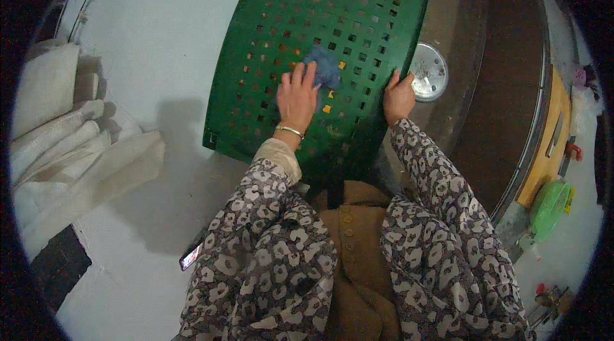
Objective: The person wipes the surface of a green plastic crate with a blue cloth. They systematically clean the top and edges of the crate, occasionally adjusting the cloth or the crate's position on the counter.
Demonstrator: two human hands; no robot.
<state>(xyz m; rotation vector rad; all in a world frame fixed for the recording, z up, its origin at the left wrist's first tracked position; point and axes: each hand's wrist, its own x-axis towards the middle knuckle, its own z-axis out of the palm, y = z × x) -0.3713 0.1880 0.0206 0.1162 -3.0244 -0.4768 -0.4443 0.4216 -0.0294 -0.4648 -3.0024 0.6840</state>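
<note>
A green plastic crate (297,19) with rows of square holes stands in front of me. On its flat, perforated face lies a crumpled blue cloth (327,68). My left hand (298,98), with a bangle at the wrist, presses on the cloth with its fingertips at the cloth's left edge. Yellow bits (326,109) show in some of the holes beside the hand and cloth. My right hand (399,96) grips the crate's right edge, its fingertips at the rim. How far its fingers reach behind the edge is hidden.
To the right of the crate sits a round metal lid or dish (427,72). White folded fabric or sacking (86,149) is heaped at the left. A phone (190,258) lies by my left sleeve. Further right are a wooden board (547,139) and a green mesh basket (550,209).
</note>
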